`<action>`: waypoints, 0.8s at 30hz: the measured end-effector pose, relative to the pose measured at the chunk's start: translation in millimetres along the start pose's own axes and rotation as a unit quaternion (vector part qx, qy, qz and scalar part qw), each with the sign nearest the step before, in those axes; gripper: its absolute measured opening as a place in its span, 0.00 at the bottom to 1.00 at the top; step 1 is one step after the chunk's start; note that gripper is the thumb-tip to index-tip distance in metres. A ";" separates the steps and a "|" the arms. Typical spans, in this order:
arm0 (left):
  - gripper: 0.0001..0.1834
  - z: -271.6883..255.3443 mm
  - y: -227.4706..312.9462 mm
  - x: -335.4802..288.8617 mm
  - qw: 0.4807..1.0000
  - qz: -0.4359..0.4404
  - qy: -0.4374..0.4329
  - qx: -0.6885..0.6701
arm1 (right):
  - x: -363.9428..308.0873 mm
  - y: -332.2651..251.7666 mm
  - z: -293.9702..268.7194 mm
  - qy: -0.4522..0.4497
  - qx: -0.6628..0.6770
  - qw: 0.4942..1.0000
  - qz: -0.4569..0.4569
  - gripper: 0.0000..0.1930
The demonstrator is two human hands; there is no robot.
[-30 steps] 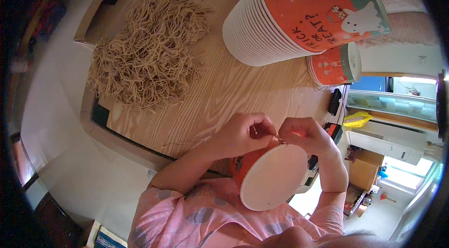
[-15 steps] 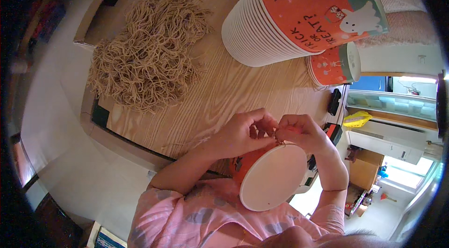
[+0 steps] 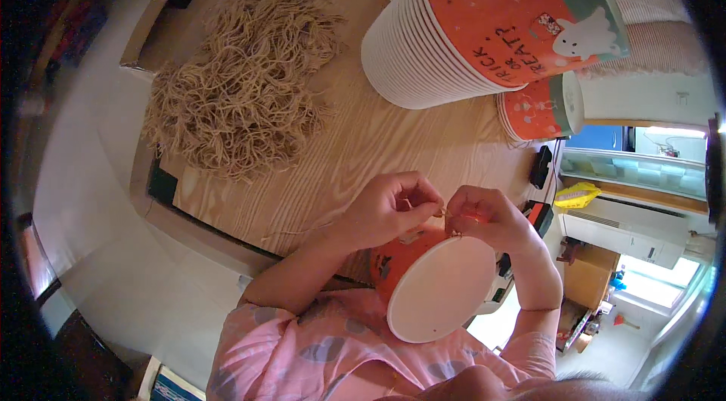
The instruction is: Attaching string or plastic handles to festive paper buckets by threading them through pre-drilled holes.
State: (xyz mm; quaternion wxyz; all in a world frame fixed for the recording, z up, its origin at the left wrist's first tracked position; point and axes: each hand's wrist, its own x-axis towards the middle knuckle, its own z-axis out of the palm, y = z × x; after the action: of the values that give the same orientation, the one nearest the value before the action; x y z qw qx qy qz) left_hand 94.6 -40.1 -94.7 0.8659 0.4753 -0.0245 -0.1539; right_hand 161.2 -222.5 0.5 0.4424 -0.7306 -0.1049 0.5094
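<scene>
An orange paper bucket [image 3: 442, 291] rests against my pink shirt, its round white base tilted up toward me. At the far edge of that base, a short piece of tan twine [image 3: 445, 213] runs through the paper and between my hands. My left hand [image 3: 393, 208] pinches the twine between thumb and forefinger. Close beside it, my right hand [image 3: 491, 221] is closed, fingers curled at the twine and the bucket's edge; its fingertips are partly hidden. A small hole shows near the base's opposite edge.
A big tangle of tan twine [image 3: 249, 83] covers the table's [image 3: 355, 136] left part. Tall stacks of nested orange-and-green paper buckets [image 3: 484, 30] lie at the far right, with a smaller stack [image 3: 533, 110] beside them. A black object [image 3: 541, 167] sits by the right table edge.
My left hand has drawn slightly away from the right, opening a small gap with twine between them. More of the bucket's orange side now shows below my left hand.
</scene>
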 end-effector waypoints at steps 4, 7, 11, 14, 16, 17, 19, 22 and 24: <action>0.04 -0.1 1.7 -0.3 0.999 -0.018 -0.021 -0.019 | -1.2 0.4 1.6 0.009 0.034 0.999 0.010 0.08; 0.04 1.5 5.7 -1.5 0.999 -0.022 -0.020 -0.021 | 0.3 0.7 3.8 0.020 0.034 0.999 0.011 0.08; 0.04 0.7 2.3 -0.9 1.000 -0.001 -0.016 0.007 | 1.2 -1.2 5.4 0.022 0.046 0.997 0.060 0.06; 0.05 0.6 1.3 -0.6 1.000 -0.004 -0.016 0.011 | 1.9 -1.1 7.5 0.030 0.032 0.998 0.052 0.06; 0.05 0.5 1.6 -0.5 1.000 -0.017 -0.014 0.000 | 1.1 -0.7 7.3 0.034 0.021 0.999 0.028 0.05; 0.06 -0.5 1.7 0.0 1.000 -0.019 -0.011 0.017 | 0.3 0.4 5.6 0.034 0.004 0.999 0.008 0.04; 0.06 0.1 4.1 0.2 0.999 -0.020 -0.007 0.035 | -1.4 1.3 2.5 0.034 -0.013 0.999 -0.013 0.04; 0.08 4.3 10.8 -0.8 0.997 -0.038 -0.010 0.068 | -2.8 0.8 0.6 0.035 -0.004 0.999 -0.006 0.04; 0.11 7.0 9.1 -1.1 0.991 0.035 -0.031 0.128 | -2.7 1.9 0.9 0.040 0.017 0.999 0.005 0.03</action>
State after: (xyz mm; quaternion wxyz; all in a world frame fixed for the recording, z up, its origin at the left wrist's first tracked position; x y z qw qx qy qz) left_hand 94.5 -40.9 -83.2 0.8016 0.5760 -0.0876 -0.1341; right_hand 158.7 -224.7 0.7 0.4563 -0.7433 -0.0748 0.4834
